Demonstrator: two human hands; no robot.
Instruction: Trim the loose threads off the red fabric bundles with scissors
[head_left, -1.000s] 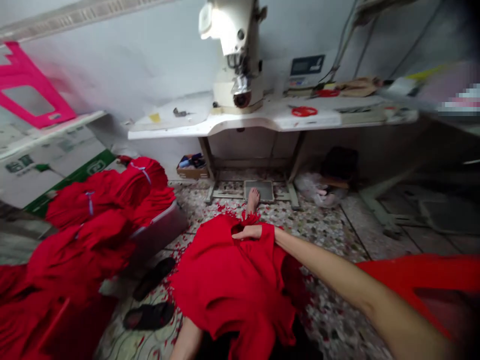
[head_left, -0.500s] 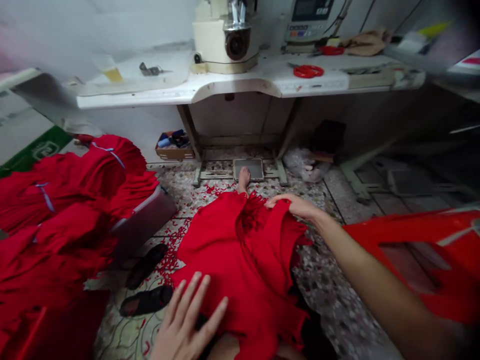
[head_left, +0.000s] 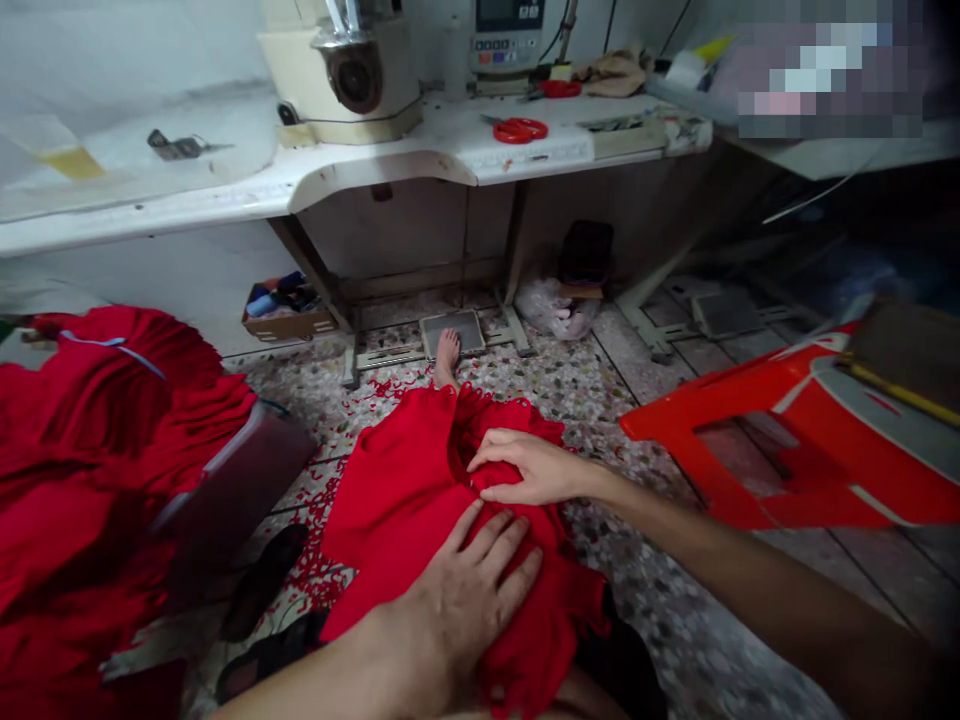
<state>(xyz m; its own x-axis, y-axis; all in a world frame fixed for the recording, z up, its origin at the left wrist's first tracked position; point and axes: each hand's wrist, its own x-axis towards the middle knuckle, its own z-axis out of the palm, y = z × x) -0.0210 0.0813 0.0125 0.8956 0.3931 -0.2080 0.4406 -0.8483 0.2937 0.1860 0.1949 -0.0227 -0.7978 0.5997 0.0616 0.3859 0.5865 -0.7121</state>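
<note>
Red fabric pieces [head_left: 390, 450] lie in layers over my lap, their edges ragged. My left hand [head_left: 476, 580] rests on this fabric with its fingers spread, palm down. Just beyond it, my right hand [head_left: 529, 467] has its thumb and fingers at a fold of the red fabric, near the middle of the pile. The fingertips of the right hand press on the cloth edge there. My bare foot [head_left: 448, 350] is on a pedal [head_left: 471, 330] under the table.
A white table [head_left: 247, 195] holds a sewing machine [head_left: 345, 75], red-handled scissors [head_left: 520, 130] and a control box [head_left: 508, 35]. Bundled red fabric [head_left: 142, 370] fills a bin [head_left: 247, 480] at left. An orange stool [head_left: 757, 450] lies at right. Sandals [head_left: 266, 580] and red scraps are on the floor.
The view has turned right. My left hand has moved forward and right over the fabric. My right hand has come back from the far edge towards the pile's middle, and the raised flap lies lower.
</note>
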